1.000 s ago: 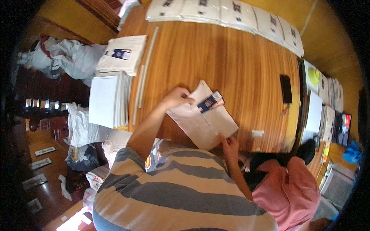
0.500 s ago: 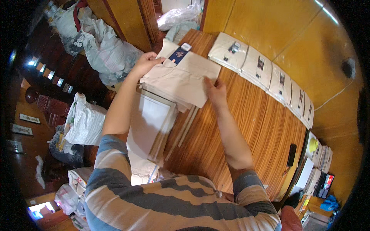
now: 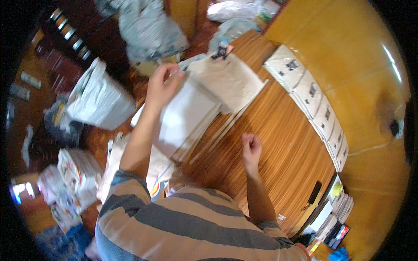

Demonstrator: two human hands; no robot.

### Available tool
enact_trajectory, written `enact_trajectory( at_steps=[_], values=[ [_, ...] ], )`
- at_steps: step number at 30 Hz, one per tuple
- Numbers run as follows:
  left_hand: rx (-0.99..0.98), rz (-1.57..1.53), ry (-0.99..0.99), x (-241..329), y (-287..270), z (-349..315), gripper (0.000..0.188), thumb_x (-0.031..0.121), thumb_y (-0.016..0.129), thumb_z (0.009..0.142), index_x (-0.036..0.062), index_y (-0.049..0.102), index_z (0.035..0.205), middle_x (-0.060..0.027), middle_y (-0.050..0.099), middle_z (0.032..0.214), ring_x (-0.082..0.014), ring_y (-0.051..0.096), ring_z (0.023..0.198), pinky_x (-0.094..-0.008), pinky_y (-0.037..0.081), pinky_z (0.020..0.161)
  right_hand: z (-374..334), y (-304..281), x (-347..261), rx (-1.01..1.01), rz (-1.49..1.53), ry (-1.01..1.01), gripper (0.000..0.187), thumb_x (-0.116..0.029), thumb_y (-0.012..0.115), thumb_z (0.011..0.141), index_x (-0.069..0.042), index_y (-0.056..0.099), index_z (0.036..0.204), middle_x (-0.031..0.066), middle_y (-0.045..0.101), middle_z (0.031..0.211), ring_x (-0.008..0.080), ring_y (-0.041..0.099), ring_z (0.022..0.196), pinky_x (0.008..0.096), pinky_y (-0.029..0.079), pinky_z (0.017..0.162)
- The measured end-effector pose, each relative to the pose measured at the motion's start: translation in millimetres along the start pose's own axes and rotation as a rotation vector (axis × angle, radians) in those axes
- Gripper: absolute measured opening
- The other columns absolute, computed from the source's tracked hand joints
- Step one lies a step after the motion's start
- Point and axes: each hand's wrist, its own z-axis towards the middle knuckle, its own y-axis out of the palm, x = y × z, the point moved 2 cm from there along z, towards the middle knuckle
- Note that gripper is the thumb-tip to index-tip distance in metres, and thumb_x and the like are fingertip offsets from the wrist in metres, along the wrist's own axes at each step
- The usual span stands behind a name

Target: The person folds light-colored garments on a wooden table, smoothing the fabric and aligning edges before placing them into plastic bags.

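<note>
A folded beige garment [image 3: 226,85] with a dark tag at its far edge lies flat on the wooden table, apart from both hands. My left hand [image 3: 162,87] hovers by the far left corner of a white board [image 3: 185,115], its fingers curved and a gap showing between them and the thumb. Nothing shows in it. Over the bare wood nearer to me, my right hand [image 3: 251,150] is curled up with its fingers together, and nothing sticks out of it. Thin pale strips [image 3: 233,119] lie between the board and the open wood. The picture is smeared by motion.
A row of packed, folded garments [image 3: 311,95] in clear wrapping lines the table's right edge along the yellow wall. White bags [image 3: 102,98] stand on the floor to the left. A black oblong object [image 3: 314,192] rests near the table's right corner.
Both hands have let go of the beige garment, which now lies on the table. My right hand has drawn back toward me; my left has come off the garment's edge. The view has turned.
</note>
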Motion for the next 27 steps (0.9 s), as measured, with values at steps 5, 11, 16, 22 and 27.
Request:
enact_trajectory(
  at_steps=[5, 11, 16, 22, 27],
  values=[
    [-0.182, -0.322, -0.282, 65, -99, -272, 0.006, 0.007, 0.073, 0.098, 0.0006, 0.072, 0.1, -0.0091, 0.075, 0.097, -0.0162, 0.07, 0.09, -0.0314, 0.056, 0.081, -180, 58, -40, -1.104, 0.198, 0.311, 0.024, -0.028, 0.07, 0.103, -0.005, 0.066, 0.097, 0.0041, 0.069, 0.087, 0.0146, 0.064, 0.08, 0.0298, 0.054, 0.074],
    [-0.388, -0.08, -0.798, 134, -145, -490, 0.01, 0.011, 0.075, 0.094, 0.0032, 0.075, 0.1, -0.0111, 0.075, 0.093, -0.0207, 0.073, 0.08, -0.0322, 0.058, 0.066, -285, 174, 133, -1.34, 0.032, 0.656, 0.017, -0.023, 0.064, 0.104, -0.007, 0.068, 0.104, 0.0033, 0.071, 0.086, 0.0122, 0.066, 0.072, 0.0275, 0.054, 0.062],
    [-0.163, 0.065, -1.056, 158, -170, -579, 0.015, 0.016, 0.075, 0.096, 0.0037, 0.073, 0.105, -0.0126, 0.074, 0.092, -0.026, 0.072, 0.079, -0.0361, 0.059, 0.069, -224, 310, 249, -0.681, -0.028, 0.496, 0.021, -0.025, 0.066, 0.097, -0.006, 0.074, 0.095, 0.0066, 0.073, 0.086, 0.0203, 0.069, 0.079, 0.035, 0.055, 0.071],
    [0.004, 0.2, -1.283, 189, -225, -657, 0.018, 0.013, 0.076, 0.096, 0.0018, 0.072, 0.109, -0.014, 0.075, 0.095, -0.0249, 0.073, 0.079, -0.0361, 0.06, 0.071, -100, 403, 358, -0.539, -0.256, 0.225, 0.035, -0.03, 0.072, 0.096, 0.0, 0.073, 0.114, 0.019, 0.075, 0.113, 0.0347, 0.071, 0.108, 0.0468, 0.054, 0.097],
    [0.229, 0.224, -1.664, 229, -234, -738, 0.022, 0.018, 0.074, 0.098, 0.0008, 0.072, 0.112, -0.0145, 0.077, 0.102, -0.0237, 0.075, 0.085, -0.0354, 0.06, 0.072, -103, 431, 298, -1.018, -0.472, 0.657, 0.068, -0.055, 0.051, 0.106, -0.006, 0.054, 0.153, 0.0146, 0.056, 0.152, 0.0362, 0.054, 0.136, 0.0448, 0.041, 0.115]
  ],
)
